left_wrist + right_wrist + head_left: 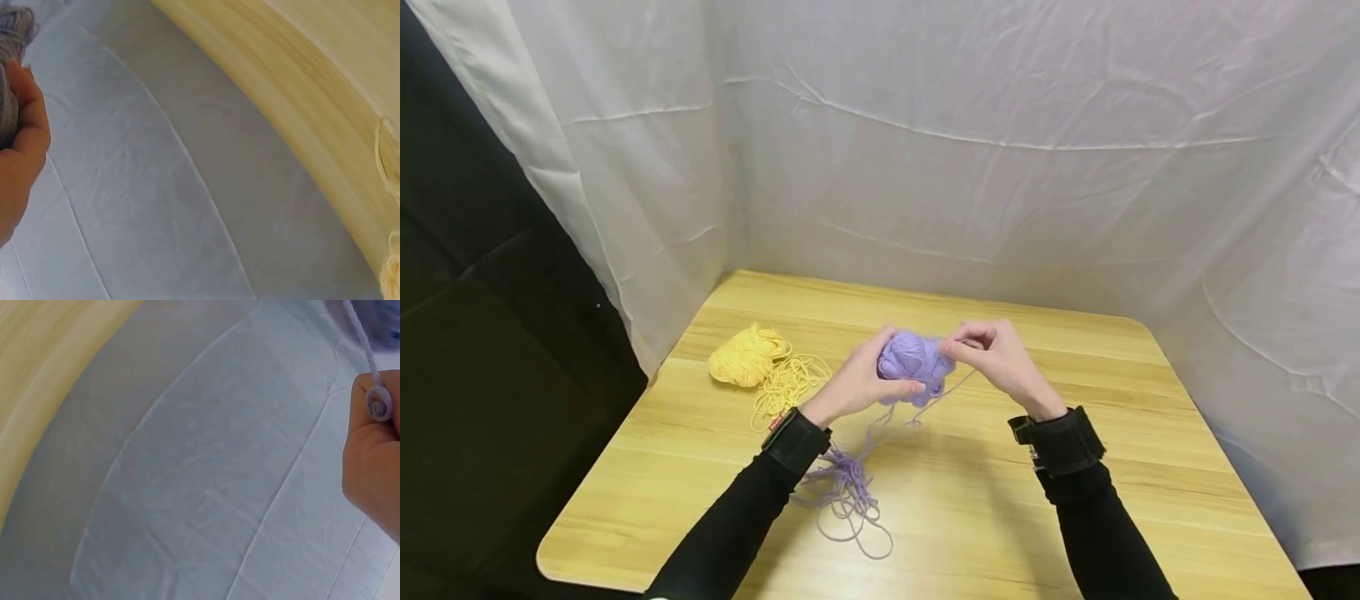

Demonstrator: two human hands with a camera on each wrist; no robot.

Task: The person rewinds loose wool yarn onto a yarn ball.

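Note:
A ball of purple yarn point(912, 360) is held just above the wooden table point(1075, 508), near its middle. My left hand point(867, 379) grips the ball from the left, thumb underneath; in the left wrist view only the thumb side of my left hand point(22, 144) and a bit of the purple yarn ball point(14, 37) show. My right hand point(988, 350) pinches a purple strand point(369, 365) at the ball's right side; in the right wrist view the strand is looped over a finger of my right hand point(375, 462). Loose purple yarn point(850, 492) trails down onto the table by my left forearm.
A yellow yarn ball point(747, 355) with a loose yellow tangle point(790, 383) lies at the table's left. A white cloth backdrop point(1000, 142) hangs close behind and beside the table. A dark area lies past the left edge.

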